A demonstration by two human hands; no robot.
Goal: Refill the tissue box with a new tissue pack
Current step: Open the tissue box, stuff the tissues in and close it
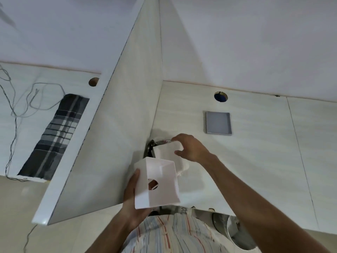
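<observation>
Near the counter's corner by the partition, the left hand grips the white tissue box, whose open side shows bare inner walls and a round hole. Just behind it the tissue pack lies on the counter. The right hand spans the pack, thumb and fingers half curled; whether it has hold of the pack is unclear.

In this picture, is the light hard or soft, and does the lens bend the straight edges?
Head view: soft light, a faint shadow beyond the right hand; the wide lens splays the partition edges; the white tissue box shows little contrast against the pale desk.
</observation>
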